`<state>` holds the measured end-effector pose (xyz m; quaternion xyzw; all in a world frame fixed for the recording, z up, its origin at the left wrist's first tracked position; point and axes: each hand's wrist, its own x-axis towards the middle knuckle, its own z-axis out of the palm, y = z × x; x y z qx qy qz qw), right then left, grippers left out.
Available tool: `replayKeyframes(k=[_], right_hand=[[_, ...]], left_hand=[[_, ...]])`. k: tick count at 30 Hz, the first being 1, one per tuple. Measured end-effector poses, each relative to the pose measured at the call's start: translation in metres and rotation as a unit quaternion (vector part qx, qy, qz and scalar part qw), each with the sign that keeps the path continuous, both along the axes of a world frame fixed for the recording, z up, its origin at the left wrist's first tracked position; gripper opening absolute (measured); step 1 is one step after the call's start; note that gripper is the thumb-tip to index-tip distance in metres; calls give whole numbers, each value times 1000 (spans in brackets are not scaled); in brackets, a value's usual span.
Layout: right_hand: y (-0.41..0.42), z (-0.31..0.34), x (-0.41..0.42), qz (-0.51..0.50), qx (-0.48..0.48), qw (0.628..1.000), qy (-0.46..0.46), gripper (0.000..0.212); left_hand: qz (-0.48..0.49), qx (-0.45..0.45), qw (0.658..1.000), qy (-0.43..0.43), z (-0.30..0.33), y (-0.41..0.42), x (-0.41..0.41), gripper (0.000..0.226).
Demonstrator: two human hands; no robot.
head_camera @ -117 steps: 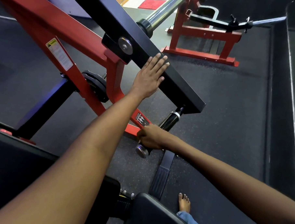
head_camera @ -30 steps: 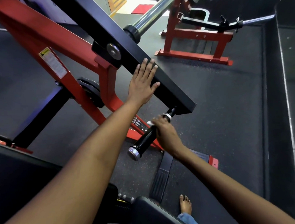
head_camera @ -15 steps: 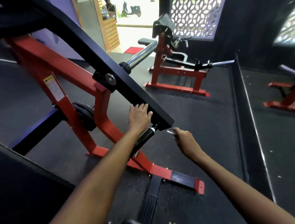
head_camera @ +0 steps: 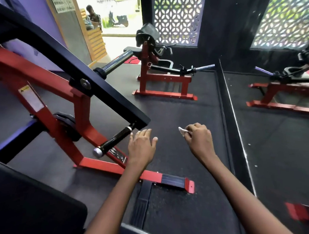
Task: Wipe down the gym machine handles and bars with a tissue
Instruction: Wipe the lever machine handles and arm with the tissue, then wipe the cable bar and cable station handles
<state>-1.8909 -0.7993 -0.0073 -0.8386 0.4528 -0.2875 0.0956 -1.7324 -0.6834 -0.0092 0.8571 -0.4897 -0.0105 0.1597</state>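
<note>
Gym floor [head_camera: 177, 114]; handle [head_camera: 116, 139] slants down-left; left hand [head_camera: 141, 148] relaxed, right hand [head_camera: 199, 141] pinching tissue [head_camera: 181, 130].

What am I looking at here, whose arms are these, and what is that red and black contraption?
The camera sits on a person's head, looking down at their own arms in a gym. The red frame with the black bar is a weight machine; its black handle sticks out below the bar's end. The left hand is open, near the handle but holding nothing. The right hand pinches a small white tissue for wiping. The black rubber floor carries another red machine farther back.
</note>
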Motion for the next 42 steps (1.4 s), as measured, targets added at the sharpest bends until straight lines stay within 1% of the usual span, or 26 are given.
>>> replayKeyframes(k=[4, 8, 11, 16, 19, 23, 29, 33, 36, 40, 42], right_hand=[[-19, -8, -45, 6, 28, 999, -30, 20], [-47, -15, -86, 64, 65, 995, -28, 16], [-69, -17, -111, 97, 68, 993, -8, 19], [-105, -13, -127, 118, 78, 990, 14, 23], [-134, -10, -124, 121, 81, 989, 21, 23], [-193, 1, -96, 135, 76, 986, 54, 25], [-303, 22, -18, 174, 55, 978, 106, 29], [-369, 40, 35, 208, 84, 969, 102, 25], [-419, 50, 80, 239, 91, 961, 106, 22], [-477, 59, 142, 283, 86, 948, 114, 23], [-507, 58, 175, 302, 85, 943, 113, 18]], left_hand=[[26, -13, 1000, 10, -8, -12, -47, 49], [53, -21, 998, 27, -11, -34, -100, 47], [64, -19, 997, 33, -13, -54, -134, 47], [76, -10, 997, 26, -12, -91, -160, 50], [81, 5, 996, 25, -8, -118, -157, 51], [93, 19, 995, 18, -3, -172, -135, 50], [136, -15, 990, 26, 7, -281, -76, 46], [165, -19, 986, 33, 15, -349, -32, 45], [193, -11, 980, 35, 22, -399, 7, 45], [228, 10, 973, 33, 26, -457, 58, 47], [252, 16, 967, 32, 28, -485, 85, 47]])
